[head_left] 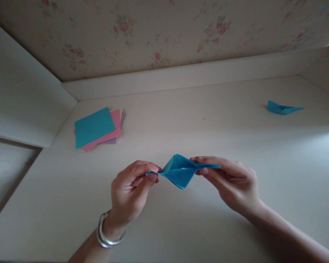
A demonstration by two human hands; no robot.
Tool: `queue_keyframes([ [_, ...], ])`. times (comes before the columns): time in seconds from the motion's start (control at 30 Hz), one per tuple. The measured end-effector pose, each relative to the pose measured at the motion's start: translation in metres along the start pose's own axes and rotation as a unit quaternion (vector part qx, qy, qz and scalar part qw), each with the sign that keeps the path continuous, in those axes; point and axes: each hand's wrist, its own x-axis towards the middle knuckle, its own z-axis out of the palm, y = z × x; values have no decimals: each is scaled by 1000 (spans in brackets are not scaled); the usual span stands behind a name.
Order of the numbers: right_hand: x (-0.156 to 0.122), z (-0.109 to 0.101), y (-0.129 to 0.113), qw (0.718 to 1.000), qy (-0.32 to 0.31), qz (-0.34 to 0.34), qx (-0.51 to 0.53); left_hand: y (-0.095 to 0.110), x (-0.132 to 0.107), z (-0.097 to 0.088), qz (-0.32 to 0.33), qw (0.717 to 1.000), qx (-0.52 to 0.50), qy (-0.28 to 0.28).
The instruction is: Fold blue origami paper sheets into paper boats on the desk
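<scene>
A folded piece of blue origami paper (181,176) is held up between my two hands, its middle spread into a diamond-shaped pocket. My left hand (135,190) pinches its left end between thumb and fingers. The right end lies between the thumb and fingers of my right hand (233,182), with a narrow tip showing past the thumb. The paper appears to be above the white tabletop; how far above, I cannot tell.
At the back left lies a stack of coloured paper (94,128), blue on top, with pink, yellow and purple below. A small folded blue paper boat (283,108) rests at the far right. White side panels (24,84) and a flowered wall (164,36) bound the tabletop (164,120).
</scene>
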Motion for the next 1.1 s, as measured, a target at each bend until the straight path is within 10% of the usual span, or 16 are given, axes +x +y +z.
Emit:
queue_keyframes([
  [1.1,1,6,3,997,22,80,2,-8,3,8,-115,974,-165,105],
])
